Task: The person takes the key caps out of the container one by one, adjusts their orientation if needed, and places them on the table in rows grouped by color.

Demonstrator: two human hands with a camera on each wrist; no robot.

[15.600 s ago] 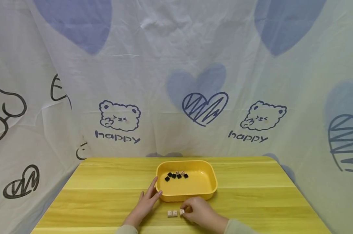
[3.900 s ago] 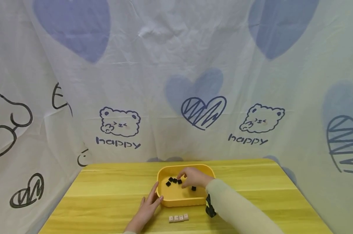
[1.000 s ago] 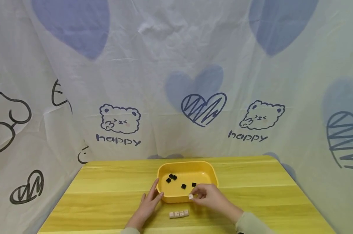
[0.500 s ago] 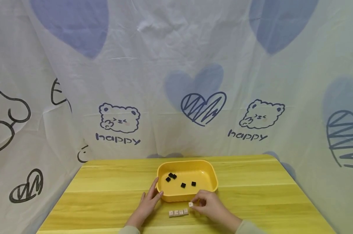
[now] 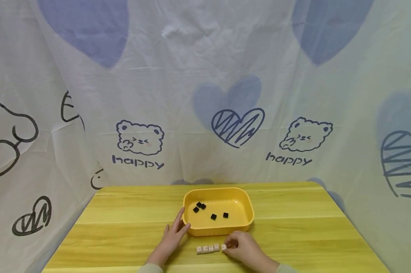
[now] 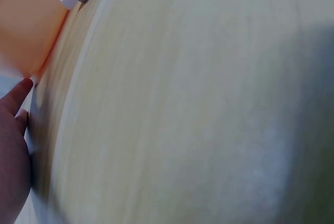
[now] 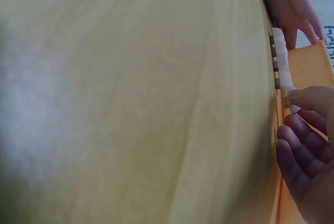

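Observation:
In the head view my right hand (image 5: 244, 248) pinches a white keycap (image 5: 224, 247) between thumb and fingertips. The keycap is at table level, just right of a row of several white keycaps (image 5: 208, 249) marked on top, with a small gap between. The right wrist view shows the pinched keycap (image 7: 294, 108) at the end of the row, with the other fingers loosely bent. My left hand (image 5: 169, 240) touches the left side and front left corner of a yellow tray (image 5: 219, 231) with fairly straight fingers. Inside the tray lie several black keycaps (image 5: 213, 217).
The tray stands on a yellow wood-grain table (image 5: 294, 227), behind the keycap row. A white cloth (image 5: 191, 159) printed with hearts and bears hangs behind the table and along its sides.
Earlier, my right hand reached into the tray; a fourth white keycap joined the row. Since then it has carried another white keycap over the tray's front rim and down beside the row. My left hand stays put.

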